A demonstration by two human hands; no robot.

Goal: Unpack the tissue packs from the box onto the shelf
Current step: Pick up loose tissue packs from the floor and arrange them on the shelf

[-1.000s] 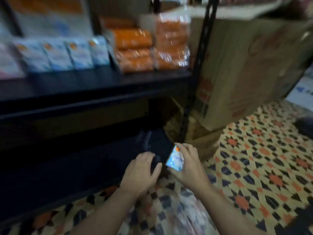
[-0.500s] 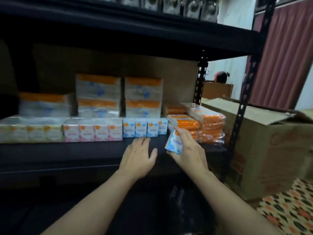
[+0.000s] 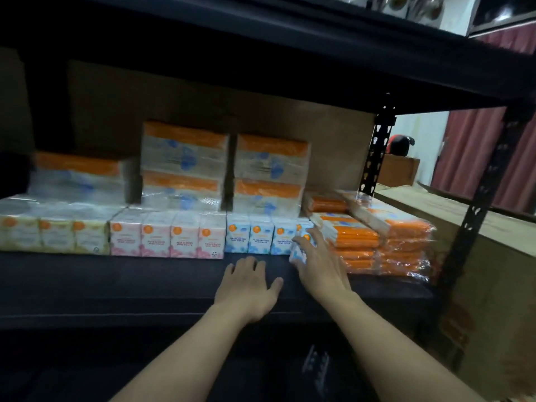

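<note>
Two bare forearms are seen reaching up from the bottom edge toward a dark shelf. The left hand is laid flat on the front part of the shelf board, fingers relaxed and slightly spread, nothing held. Just beside it, the right hand is stretched further in, and a small blue tissue pack is pinched between its thumb and fingers; the grip is blurred, so finer detail cannot be told. The pack is held slightly tilted at the right end of a row of blue packs, touching or almost touching the last one, its lower edge at the shelf board.

That row is continued to the left by pink packs and then yellow packs, all stood upright along one line. To the right of the held pack, flat orange bundles are piled in clear wrap. Behind the front row, larger wrapped bundles with orange tops are stacked two high, and a single one is set further left.

Past the black post on the right, a brown cardboard box is stood beside the rack. A dark red curtain is hung at the far back.
</note>
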